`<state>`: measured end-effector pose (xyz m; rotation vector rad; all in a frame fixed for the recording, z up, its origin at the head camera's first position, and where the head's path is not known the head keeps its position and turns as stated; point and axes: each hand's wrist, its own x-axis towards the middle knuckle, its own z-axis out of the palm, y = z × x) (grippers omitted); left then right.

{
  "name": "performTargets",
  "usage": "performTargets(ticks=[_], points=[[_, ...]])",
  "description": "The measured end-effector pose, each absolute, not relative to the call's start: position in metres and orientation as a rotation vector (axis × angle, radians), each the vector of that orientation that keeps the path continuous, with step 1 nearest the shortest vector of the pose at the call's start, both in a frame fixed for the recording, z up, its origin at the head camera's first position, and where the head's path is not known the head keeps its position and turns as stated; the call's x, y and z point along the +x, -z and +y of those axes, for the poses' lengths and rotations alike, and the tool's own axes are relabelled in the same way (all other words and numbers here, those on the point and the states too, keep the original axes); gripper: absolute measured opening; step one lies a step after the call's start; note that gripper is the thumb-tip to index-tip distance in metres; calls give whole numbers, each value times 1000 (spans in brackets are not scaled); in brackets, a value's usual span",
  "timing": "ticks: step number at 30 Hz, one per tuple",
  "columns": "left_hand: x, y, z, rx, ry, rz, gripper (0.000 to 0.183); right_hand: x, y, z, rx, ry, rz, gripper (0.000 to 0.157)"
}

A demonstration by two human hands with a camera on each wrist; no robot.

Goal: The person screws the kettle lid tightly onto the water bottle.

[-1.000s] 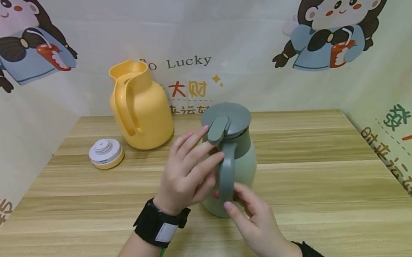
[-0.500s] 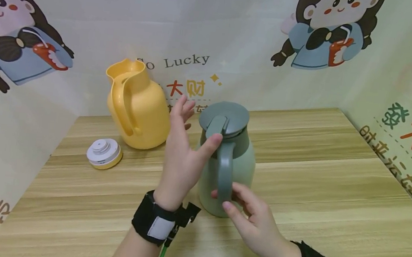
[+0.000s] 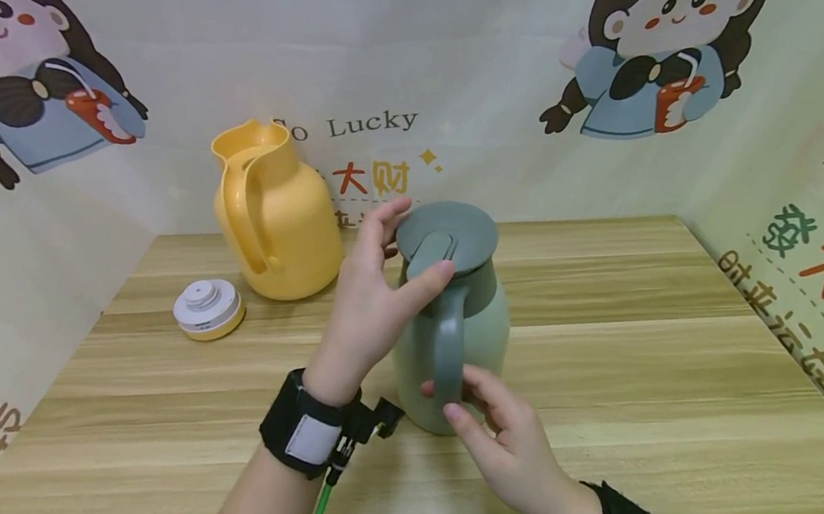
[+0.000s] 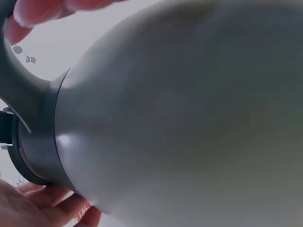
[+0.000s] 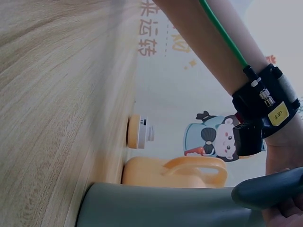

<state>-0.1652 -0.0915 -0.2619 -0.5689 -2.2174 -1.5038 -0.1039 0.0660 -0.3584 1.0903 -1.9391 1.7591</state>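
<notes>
Left hand curls round lid, right hand pinches handle, near side; firm handle hold should steady the green jug.

Left hand high, thumb spread from fingers; right hand lower, fingers curled.

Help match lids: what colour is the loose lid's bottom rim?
Yellow rim, clearest in the head view.
</notes>
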Motion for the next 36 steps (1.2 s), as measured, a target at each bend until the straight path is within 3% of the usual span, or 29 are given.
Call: performTargets(ticks=[13, 23, 36], points=[[-177, 270, -97, -737, 1671, -2034, 49, -104, 359, 67, 1094, -1755, -1947, 40], [-184, 275, -98, -714, 1860, -1845, 48, -104, 358, 67, 1091, -1765, -1967, 39], [-182, 275, -97, -719, 1753, -1804, 49, -104, 358, 67, 1095, -1761, -1968, 39]])
